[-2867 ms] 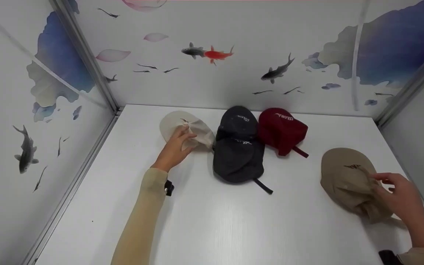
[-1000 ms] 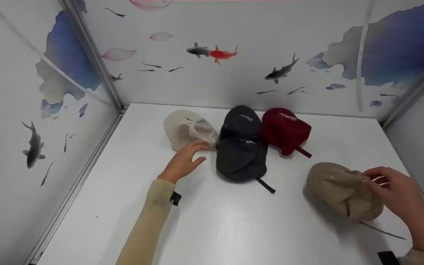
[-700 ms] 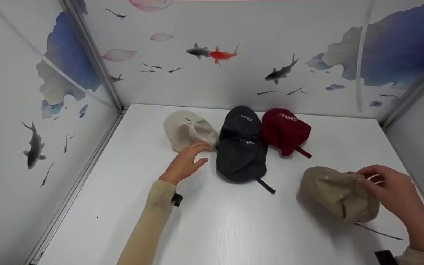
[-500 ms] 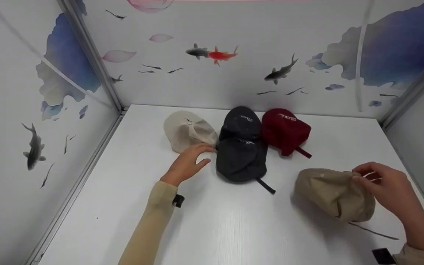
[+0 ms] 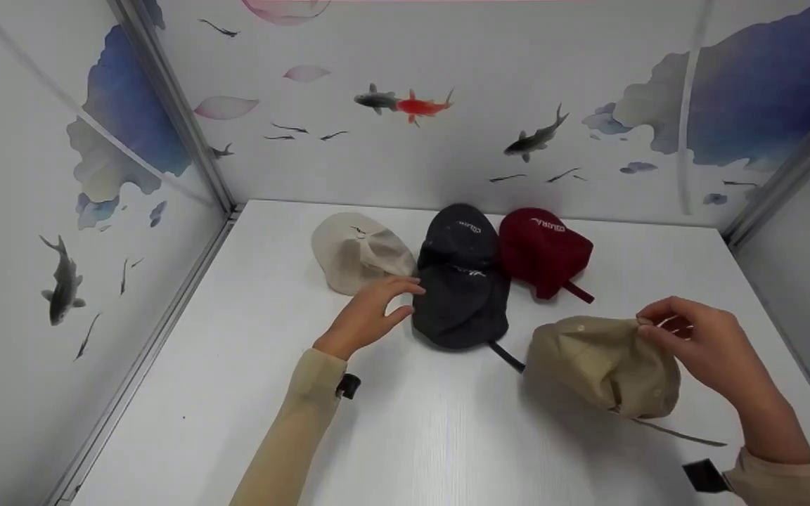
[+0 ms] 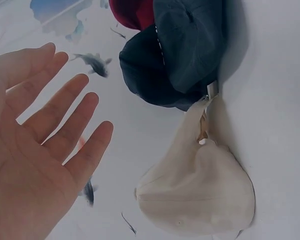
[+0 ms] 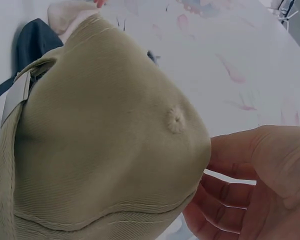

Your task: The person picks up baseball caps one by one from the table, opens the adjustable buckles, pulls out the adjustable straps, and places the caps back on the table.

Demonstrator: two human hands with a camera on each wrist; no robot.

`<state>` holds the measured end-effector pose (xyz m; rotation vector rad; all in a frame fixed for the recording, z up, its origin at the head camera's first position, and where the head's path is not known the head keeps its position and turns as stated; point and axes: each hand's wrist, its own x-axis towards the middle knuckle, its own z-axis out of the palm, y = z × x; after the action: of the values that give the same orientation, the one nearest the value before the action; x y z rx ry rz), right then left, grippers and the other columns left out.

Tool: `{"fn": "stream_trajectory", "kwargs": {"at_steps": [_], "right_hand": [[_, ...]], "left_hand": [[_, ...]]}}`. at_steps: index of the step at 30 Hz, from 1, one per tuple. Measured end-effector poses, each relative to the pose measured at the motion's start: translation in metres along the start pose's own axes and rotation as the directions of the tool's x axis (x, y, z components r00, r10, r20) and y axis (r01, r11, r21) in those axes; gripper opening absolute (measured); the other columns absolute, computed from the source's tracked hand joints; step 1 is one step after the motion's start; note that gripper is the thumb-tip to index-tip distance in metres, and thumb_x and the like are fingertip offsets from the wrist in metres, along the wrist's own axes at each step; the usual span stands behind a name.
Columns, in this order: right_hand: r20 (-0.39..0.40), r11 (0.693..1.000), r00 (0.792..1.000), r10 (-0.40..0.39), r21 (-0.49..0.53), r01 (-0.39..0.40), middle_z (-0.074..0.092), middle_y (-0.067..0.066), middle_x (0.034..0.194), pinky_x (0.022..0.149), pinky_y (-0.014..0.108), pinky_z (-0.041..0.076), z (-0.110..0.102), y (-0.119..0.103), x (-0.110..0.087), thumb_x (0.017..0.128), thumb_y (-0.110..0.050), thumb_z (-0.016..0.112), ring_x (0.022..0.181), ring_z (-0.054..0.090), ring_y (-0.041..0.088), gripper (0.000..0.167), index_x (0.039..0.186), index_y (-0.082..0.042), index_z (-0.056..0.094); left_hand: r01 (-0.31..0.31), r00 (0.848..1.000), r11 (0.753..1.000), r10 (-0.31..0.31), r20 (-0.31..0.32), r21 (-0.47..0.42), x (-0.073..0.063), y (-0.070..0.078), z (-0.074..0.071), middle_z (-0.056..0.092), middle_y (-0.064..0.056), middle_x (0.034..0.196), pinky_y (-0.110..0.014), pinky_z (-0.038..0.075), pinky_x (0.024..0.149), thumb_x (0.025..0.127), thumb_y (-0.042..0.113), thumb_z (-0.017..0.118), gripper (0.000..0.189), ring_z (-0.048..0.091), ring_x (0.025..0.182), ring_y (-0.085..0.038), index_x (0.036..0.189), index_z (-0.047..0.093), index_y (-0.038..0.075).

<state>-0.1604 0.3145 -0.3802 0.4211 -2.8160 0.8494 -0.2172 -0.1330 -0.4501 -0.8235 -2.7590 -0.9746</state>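
Pinched at its crown by my right hand [image 5: 711,344] is a khaki baseball cap [image 5: 605,362], lifted above the table with its strap dangling below. The right wrist view shows the khaki cap [image 7: 105,130] up close, thumb and fingers at its edge. My left hand [image 5: 370,316] hovers with fingers extended, near a cream cap [image 5: 356,246] and the lower dark cap [image 5: 458,309]. In the left wrist view that left hand [image 6: 40,130] holds nothing and stands apart from the cream cap [image 6: 200,190]. A second dark cap [image 5: 460,228] lies behind the lower one, partly covered by it.
A dark red cap [image 5: 542,246] lies against the dark caps on their right, its strap sticking out. The white table [image 5: 405,436] is enclosed by a back wall [image 5: 447,161] and side walls painted with fish and petals.
My right hand has picked up the khaki cap and carried it left toward the dark caps, its brim turning out of sight. My left hand has left the cream cap, drifting right and nearer.
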Motion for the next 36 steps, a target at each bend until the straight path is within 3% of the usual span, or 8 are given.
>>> {"fn": "stream_trajectory", "kwargs": {"at_steps": [11,18,22,25,28,30,32,36], "right_hand": [[0.016,0.998,0.998,-0.061,0.035,0.061,0.072,0.006,0.095,0.069,0.01,0.048,0.015,-0.034,0.021,0.089,-0.01,0.074,0.079,0.055,-0.01,0.012,0.101,-0.008,0.071],[0.05,0.994,0.995,-0.088,0.069,0.085,0.073,0.005,0.095,0.07,0.014,0.05,0.024,-0.049,0.03,0.09,-0.012,0.074,0.08,0.06,-0.003,0.011,0.1,-0.009,0.072],[0.077,0.992,0.992,-0.097,0.084,0.09,0.072,0.005,0.096,0.071,0.015,0.051,0.032,-0.057,0.036,0.091,-0.011,0.072,0.082,0.062,0.004,0.01,0.101,-0.008,0.071],[0.079,0.989,0.99,-0.117,0.096,0.109,0.072,0.005,0.095,0.071,0.016,0.052,0.038,-0.06,0.041,0.092,-0.009,0.071,0.081,0.062,0.007,0.009,0.101,-0.008,0.071],[0.077,0.985,0.988,-0.138,0.111,0.129,0.072,0.004,0.095,0.071,0.018,0.052,0.044,-0.065,0.044,0.092,-0.008,0.07,0.081,0.062,0.009,0.008,0.1,-0.008,0.071],[0.083,0.983,0.986,-0.145,0.126,0.134,0.072,0.003,0.095,0.071,0.019,0.053,0.048,-0.067,0.045,0.092,-0.008,0.07,0.082,0.064,0.011,0.008,0.1,-0.009,0.071],[0.092,0.981,0.985,-0.149,0.142,0.136,0.072,0.003,0.096,0.073,0.02,0.054,0.051,-0.07,0.046,0.093,-0.009,0.069,0.084,0.065,0.013,0.008,0.101,-0.009,0.071],[0.093,0.973,0.983,-0.159,0.186,0.14,0.072,0.004,0.096,0.076,0.023,0.055,0.056,-0.074,0.048,0.093,-0.008,0.069,0.087,0.067,0.018,0.008,0.101,-0.008,0.07]], "left_hand": [[-0.081,0.996,0.996,0.081,0.02,-0.033,0.005,0.034,0.001,0.056,-0.001,0.145,-0.038,0.04,0.115,0.099,0.022,0.062,0.034,0.049,0.138,-0.02,0.133,0.062,0.017],[-0.184,0.983,0.983,0.184,0.009,-0.024,0.006,0.058,0.01,0.053,0.001,0.148,-0.035,0.039,0.116,0.098,0.025,0.065,0.037,0.047,0.139,-0.017,0.134,0.061,0.018],[-0.301,0.953,0.954,0.3,-0.032,-0.004,0.006,0.074,0.025,0.037,-0.002,0.16,-0.033,0.039,0.116,0.093,0.032,0.072,0.051,0.039,0.145,-0.017,0.139,0.057,0.018],[-0.41,0.91,0.91,0.412,-0.045,0.058,0.006,0.084,0.04,0.022,-0.006,0.165,-0.033,0.034,0.12,0.089,0.04,0.075,0.061,0.029,0.15,-0.02,0.142,0.053,0.019],[-0.475,0.873,0.864,0.486,-0.033,0.168,0.006,0.09,0.054,0.017,-0.009,0.167,-0.033,0.024,0.125,0.086,0.045,0.076,0.061,0.021,0.154,-0.022,0.138,0.056,0.022],[-0.482,0.864,0.84,0.503,-0.026,0.247,0.006,0.092,0.062,0.017,-0.01,0.167,-0.033,0.019,0.126,0.085,0.046,0.077,0.056,0.02,0.154,-0.024,0.134,0.06,0.024],[-0.466,0.865,0.826,0.501,-0.034,0.317,0.005,0.092,0.067,0.018,-0.009,0.166,-0.032,0.018,0.126,0.085,0.046,0.077,0.048,0.02,0.154,-0.026,0.127,0.064,0.026],[-0.443,0.862,0.83,0.499,-0.096,0.338,0.005,0.09,0.071,0.028,-0.008,0.163,-0.028,0.024,0.124,0.088,0.035,0.077,0.023,0.03,0.15,-0.027,0.107,0.069,0.024]]}}
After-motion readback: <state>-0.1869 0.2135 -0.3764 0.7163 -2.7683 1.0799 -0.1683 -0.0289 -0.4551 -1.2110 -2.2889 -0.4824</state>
